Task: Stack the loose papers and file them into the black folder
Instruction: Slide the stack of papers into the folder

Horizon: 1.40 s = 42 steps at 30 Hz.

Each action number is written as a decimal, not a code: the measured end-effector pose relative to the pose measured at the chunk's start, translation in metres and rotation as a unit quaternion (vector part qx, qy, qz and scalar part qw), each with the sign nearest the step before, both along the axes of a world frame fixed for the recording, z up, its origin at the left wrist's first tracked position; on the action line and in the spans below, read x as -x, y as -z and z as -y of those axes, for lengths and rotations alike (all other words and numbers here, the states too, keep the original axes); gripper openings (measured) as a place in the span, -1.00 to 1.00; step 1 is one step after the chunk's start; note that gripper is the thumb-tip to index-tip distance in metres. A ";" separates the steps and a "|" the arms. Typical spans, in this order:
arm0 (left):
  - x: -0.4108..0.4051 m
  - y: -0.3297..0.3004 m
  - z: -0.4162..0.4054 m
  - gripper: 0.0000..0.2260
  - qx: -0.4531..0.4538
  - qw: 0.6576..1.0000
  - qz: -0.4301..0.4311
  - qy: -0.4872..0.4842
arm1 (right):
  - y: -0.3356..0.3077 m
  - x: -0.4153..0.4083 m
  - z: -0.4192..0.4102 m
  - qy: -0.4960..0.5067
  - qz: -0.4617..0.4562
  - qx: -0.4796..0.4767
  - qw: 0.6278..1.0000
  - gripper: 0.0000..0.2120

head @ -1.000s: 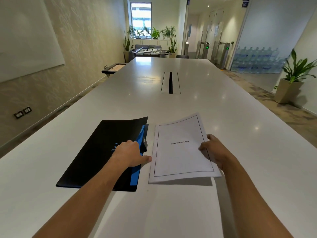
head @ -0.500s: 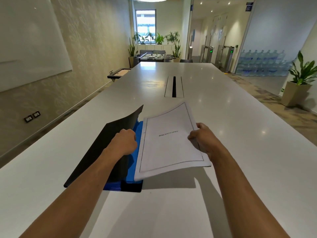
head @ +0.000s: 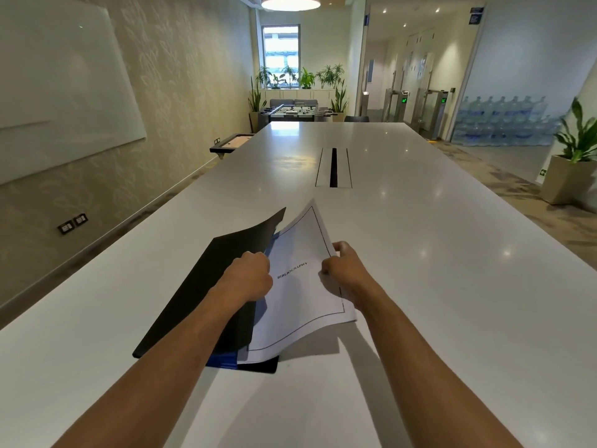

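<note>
The black folder (head: 200, 292) lies on the white table (head: 452, 270) in front of me, its front cover lifted and tilted up to the left. My left hand (head: 248, 276) grips the cover's right edge. A blue inner strip (head: 223, 360) shows at the folder's near edge. The stack of white papers (head: 303, 292), topmost sheet headed "BIBLIOGRAPHY", is held at its right edge by my right hand (head: 342, 270). The stack's left part lies over the folder's inside, under the raised cover; its near right corner curls off the table.
A cable slot (head: 333, 168) is set into the table's middle, beyond the folder. A whiteboard hangs on the left wall. A potted plant (head: 571, 163) stands on the floor at right. A foosball table (head: 295, 112) sits past the table's far end.
My left hand has lifted the folder's cover from flat to raised. My right hand has slid the paper stack left, from beside the folder onto its inside.
</note>
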<state>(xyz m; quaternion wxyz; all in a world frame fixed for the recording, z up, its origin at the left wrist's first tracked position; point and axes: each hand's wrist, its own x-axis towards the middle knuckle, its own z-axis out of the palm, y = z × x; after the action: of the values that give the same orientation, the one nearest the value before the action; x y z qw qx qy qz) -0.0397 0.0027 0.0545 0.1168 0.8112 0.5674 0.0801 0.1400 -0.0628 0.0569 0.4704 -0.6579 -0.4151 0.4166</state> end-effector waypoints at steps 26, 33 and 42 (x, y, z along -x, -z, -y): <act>-0.032 -0.012 0.014 -0.76 -0.022 0.999 0.023 0.038 | 0.055 0.072 -0.027 -0.170 0.182 -0.009 0.968 -0.62; -0.033 -0.004 0.016 -0.72 0.013 0.997 0.043 0.056 | 0.051 0.066 -0.023 -0.193 0.268 0.012 0.944 -0.84; -0.032 0.001 0.014 -0.65 0.025 0.995 0.068 0.068 | 0.054 0.061 -0.023 -0.176 0.309 0.046 0.933 -0.82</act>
<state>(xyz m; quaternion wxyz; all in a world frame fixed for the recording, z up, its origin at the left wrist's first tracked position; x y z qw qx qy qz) -0.0078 -0.0115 0.0533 0.1808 0.8374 0.5033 0.1129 0.0787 -0.0396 0.0030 0.2071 -0.6913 -0.6296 0.2877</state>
